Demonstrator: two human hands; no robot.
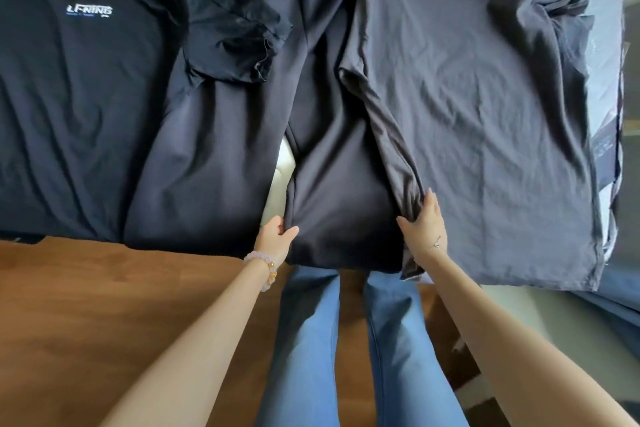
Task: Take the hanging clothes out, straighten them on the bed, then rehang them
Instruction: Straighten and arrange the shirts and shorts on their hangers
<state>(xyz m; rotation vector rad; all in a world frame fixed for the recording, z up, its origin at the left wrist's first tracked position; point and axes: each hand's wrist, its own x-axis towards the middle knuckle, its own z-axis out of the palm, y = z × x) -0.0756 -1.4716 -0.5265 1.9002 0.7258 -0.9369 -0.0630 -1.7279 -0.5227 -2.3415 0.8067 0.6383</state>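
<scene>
Several dark garments lie flat side by side on the bed. A black T-shirt with a white logo [69, 80] is at the left, with a dark garment [214, 156] beside it. In the middle lies a dark navy garment [343, 191]. My left hand [275, 236] grips its lower left edge. A grey T-shirt [485, 114] lies at the right. My right hand [426, 225] pinches the grey T-shirt's lower left side edge, where it overlaps the middle garment. No hangers are visible.
A strip of white bedding [280, 180] shows between the garments. Brown wooden floor [104, 305] runs along the bed's near edge, where my legs in blue jeans [304, 340] stand. Light grey bedding [602, 45] and dark fabric [620, 291] lie at the right.
</scene>
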